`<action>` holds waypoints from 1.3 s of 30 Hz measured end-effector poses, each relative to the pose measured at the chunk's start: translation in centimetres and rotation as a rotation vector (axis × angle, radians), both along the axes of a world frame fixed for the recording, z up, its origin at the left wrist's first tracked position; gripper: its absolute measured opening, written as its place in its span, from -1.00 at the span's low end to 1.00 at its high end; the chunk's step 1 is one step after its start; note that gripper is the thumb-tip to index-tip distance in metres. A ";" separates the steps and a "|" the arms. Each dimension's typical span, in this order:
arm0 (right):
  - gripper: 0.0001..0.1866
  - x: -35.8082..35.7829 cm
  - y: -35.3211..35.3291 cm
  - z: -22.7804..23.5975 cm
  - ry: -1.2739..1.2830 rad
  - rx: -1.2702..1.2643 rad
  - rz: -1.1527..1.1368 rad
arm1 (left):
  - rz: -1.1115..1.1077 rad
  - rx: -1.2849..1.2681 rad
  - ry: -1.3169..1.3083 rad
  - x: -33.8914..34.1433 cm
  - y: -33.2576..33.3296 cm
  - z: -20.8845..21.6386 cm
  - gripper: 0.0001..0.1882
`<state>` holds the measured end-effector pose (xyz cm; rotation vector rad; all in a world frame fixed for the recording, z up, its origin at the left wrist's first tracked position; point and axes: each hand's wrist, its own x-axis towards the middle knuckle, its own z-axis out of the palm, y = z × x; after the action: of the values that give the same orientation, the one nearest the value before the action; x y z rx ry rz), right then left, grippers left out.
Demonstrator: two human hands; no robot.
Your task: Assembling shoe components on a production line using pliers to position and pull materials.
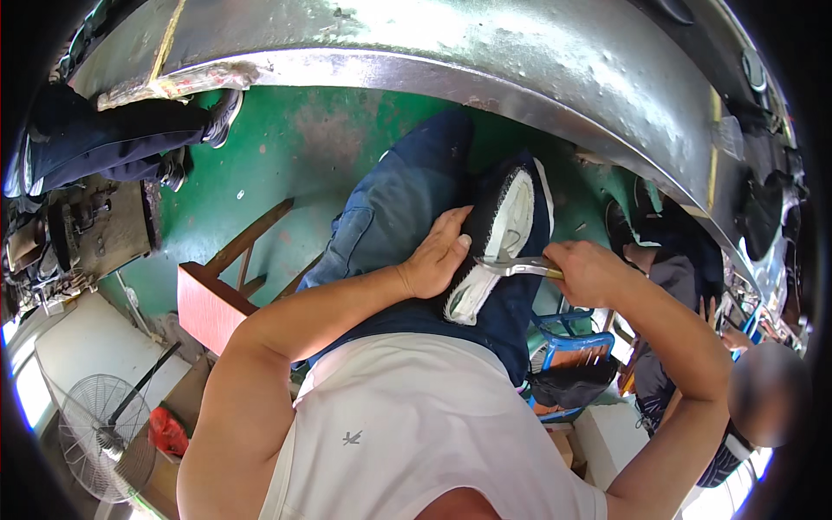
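Note:
Across my lap lies a dark shoe upper (pixel 488 195), its white underside (pixel 517 208) turned up and rough along the edge. My left hand (pixel 436 257) holds it by the left side, with the thumb near the rim and the palm low on the dark material. In my right hand (pixel 585 273) is a pair of metal pincers (pixel 523 267), gripped by the handles. Their silver head reaches leftward over the narrow part of the underside and touches its left edge. What the jaws pinch is too small to make out.
A metal-topped bench (pixel 416 65) curves across the far side. Left of my legs stands a wooden stool (pixel 217 299), with a fan (pixel 106 438) farther back. A blue-framed chair (pixel 576 347) is at right. Other people sit at left and right.

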<state>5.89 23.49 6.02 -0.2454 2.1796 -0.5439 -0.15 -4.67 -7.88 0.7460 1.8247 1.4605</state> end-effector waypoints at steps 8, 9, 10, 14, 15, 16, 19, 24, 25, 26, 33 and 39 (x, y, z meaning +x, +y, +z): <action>-0.62 -1.2 5.0 -7.8 0.295 -0.303 0.037 | -0.268 -0.034 -0.193 -3.3 1.3 1.5 0.03; -0.58 -1.3 5.2 -8.5 0.312 -0.348 0.025 | -0.253 -0.034 -0.193 -3.6 1.3 1.7 0.07; -0.53 -1.4 5.4 -9.0 0.333 -0.392 0.015 | -0.257 -0.065 -0.199 -4.1 1.3 1.9 0.15; -0.51 -0.7 5.8 -9.9 0.417 -0.377 0.022 | -0.246 -0.123 -0.081 -3.7 1.5 2.0 0.21; -0.51 0.5 6.1 -10.2 0.470 -0.362 0.000 | -0.236 -0.097 -0.044 -3.2 1.9 1.2 0.23; -0.50 1.1 6.2 -9.9 0.410 -0.330 -0.007 | -0.246 -0.087 -0.036 -3.1 2.0 1.0 0.24; -0.70 1.3 5.3 -6.5 0.421 -0.254 -0.027 | -0.273 -0.117 -0.090 -3.3 1.7 1.7 0.26; -0.69 3.2 5.1 -10.4 0.496 -0.322 -0.130 | -0.265 -0.155 -0.066 -3.2 2.7 3.4 0.29; -0.69 3.8 5.0 -11.8 0.544 -0.384 -0.177 | -0.240 -0.194 -0.071 -3.1 2.9 3.7 0.29; -0.69 4.4 4.8 -12.0 0.554 -0.386 -0.161 | -0.222 -0.199 -0.025 -3.1 3.0 3.9 0.29; -0.39 7.7 3.1 -7.9 0.375 -0.364 -0.393 | -0.232 -0.294 -0.064 -3.5 4.1 5.3 0.22; -0.23 7.9 1.3 -4.2 0.550 -0.118 -0.308 | -0.129 -0.359 0.072 -1.5 3.4 5.7 0.16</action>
<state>13.79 24.79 1.84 -0.1300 2.7461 -0.8569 -1.70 -1.30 -2.18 0.7253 1.9813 0.9974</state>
